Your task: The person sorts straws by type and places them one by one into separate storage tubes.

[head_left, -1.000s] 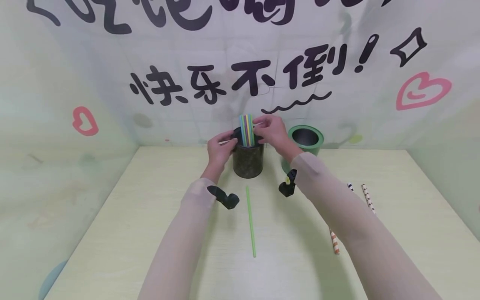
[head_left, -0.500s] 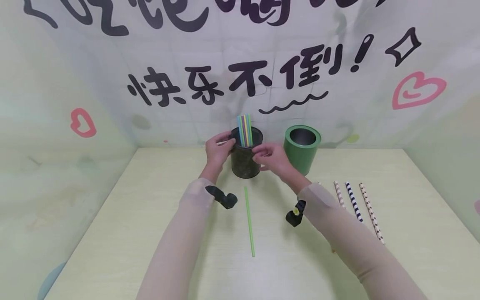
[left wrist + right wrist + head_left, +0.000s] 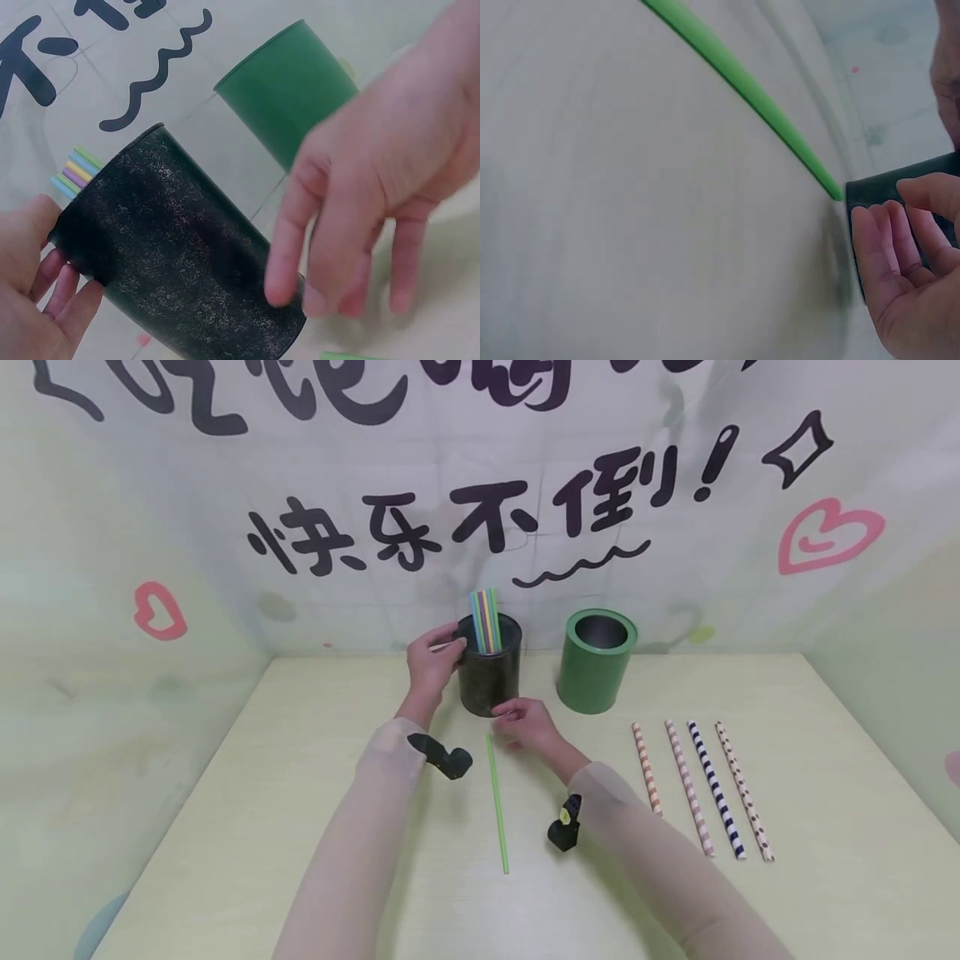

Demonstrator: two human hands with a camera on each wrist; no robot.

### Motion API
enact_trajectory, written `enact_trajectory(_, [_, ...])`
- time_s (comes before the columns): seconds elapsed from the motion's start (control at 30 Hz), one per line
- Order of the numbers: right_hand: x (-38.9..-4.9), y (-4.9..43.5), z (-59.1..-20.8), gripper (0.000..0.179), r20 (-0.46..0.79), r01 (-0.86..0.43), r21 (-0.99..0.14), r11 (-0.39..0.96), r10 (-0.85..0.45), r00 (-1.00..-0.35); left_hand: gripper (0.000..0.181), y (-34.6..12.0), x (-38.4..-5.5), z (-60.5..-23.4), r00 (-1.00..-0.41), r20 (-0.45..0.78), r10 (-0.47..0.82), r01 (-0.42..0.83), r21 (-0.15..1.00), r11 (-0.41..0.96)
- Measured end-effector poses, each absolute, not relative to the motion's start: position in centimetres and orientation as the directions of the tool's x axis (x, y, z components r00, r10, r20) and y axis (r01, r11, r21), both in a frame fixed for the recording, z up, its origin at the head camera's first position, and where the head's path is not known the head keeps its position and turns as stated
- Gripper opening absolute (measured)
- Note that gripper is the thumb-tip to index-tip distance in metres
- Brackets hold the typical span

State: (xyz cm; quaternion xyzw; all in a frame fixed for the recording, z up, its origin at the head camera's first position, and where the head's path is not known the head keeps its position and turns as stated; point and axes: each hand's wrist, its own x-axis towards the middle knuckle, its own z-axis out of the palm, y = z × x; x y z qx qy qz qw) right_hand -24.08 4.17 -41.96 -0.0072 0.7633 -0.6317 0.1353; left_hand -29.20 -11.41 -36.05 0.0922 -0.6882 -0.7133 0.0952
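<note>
My right hand (image 3: 527,724) has come down from the upper edge of the black canister (image 3: 489,681) to its foot, and the sleeve has drawn aside with it, so four paper straws now show that it partly covered. My right fingers are bent and a little apart, the thumb clear of them, with nothing held; they hover by the far end of the plain green straw (image 3: 498,810), and I cannot tell whether any fingertip touches it or the canister. That straw lies on the pale tabletop (image 3: 315,760) in front of the canister, running toward me. My left hand (image 3: 431,664) stays where it was, fingers and thumb pinching the rim on the canister's left side. The canister stands upright, and a bundle of pastel straws (image 3: 486,620), blue, purple, yellow and green, sticks up out of it. To its right, apart from it, stands the green canister (image 3: 592,677). Nearer me on the right lie the orange-striped straw (image 3: 647,768), its near end reaching my sleeve, the pink-striped straw (image 3: 689,787), the navy-striped straw (image 3: 716,789) and the dark-spotted straw (image 3: 744,791), side by side with gaps between. Behind everything hangs a whitish backdrop (image 3: 375,610) with black lettering.
</note>
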Motion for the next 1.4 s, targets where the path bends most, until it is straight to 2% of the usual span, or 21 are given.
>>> enact_trajectory(0.23, [-23.8,3.4,-43.5,0.023,-0.223,0.189,-0.954,0.234,-0.129,-0.966,0.033,-11.6,-29.1,-36.0,-0.963,0.002,-0.268,0.013,0.999,-0.037])
enact_trajectory(0.8, [-23.5,2.7,-43.6,0.023,-0.150,0.100,-0.899,0.426,-0.086,-0.985,0.032,-11.5,-29.3,-35.9,-0.964,-0.001,-0.266,0.009,0.999,-0.036])
enact_trajectory(1.4, [-23.8,2.4,-43.6,0.021,-0.173,0.122,-0.874,0.471,-0.067,-0.983,0.032,-11.5,-29.2,-36.0,-0.963,-0.015,-0.268,-0.006,0.999,-0.034])
